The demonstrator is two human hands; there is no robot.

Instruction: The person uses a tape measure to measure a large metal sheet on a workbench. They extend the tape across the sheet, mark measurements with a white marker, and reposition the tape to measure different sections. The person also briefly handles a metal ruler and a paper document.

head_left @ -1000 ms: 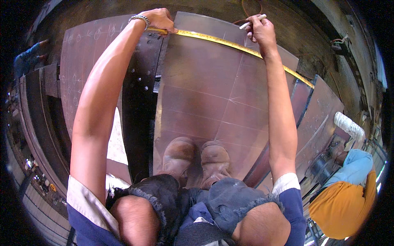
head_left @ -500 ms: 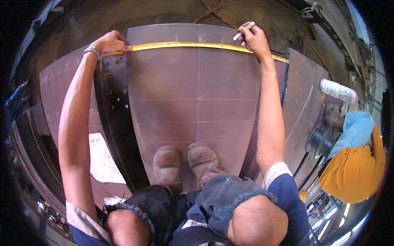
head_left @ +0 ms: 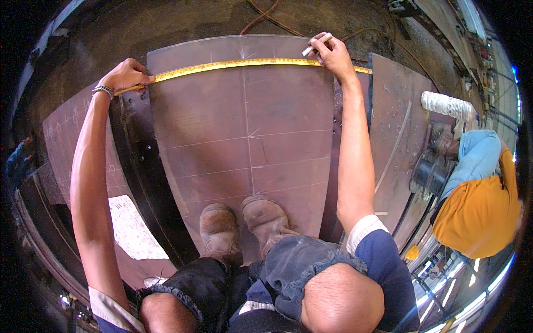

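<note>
A yellow measuring tape (head_left: 222, 65) is stretched across the far part of a brown steel plate (head_left: 205, 116) that bears white chalk lines and arrow marks. At the plate's far left corner, my left hand (head_left: 126, 76) is closed on the tape, thumb pressed against it. My right hand (head_left: 335, 56), near the far right corner, pinches a white chalk stick (head_left: 317, 44) in its fingers. The tape runs beneath this hand and on past it to the right; whether the fingers also touch the tape I cannot tell.
My boots (head_left: 219, 227) stand on the plate's near part. Dark steel members (head_left: 147, 166) flank it. White paper (head_left: 136, 227) lies at left. On the right are a white roll (head_left: 447, 105) and a crouching person in orange (head_left: 477, 219). A reddish hose (head_left: 260, 18) crosses the floor beyond.
The whole view has shifted and tilted slightly, so the plate appears further left. Both hands keep nearly the same places along the tape, and the chalk stays in my right fingers.
</note>
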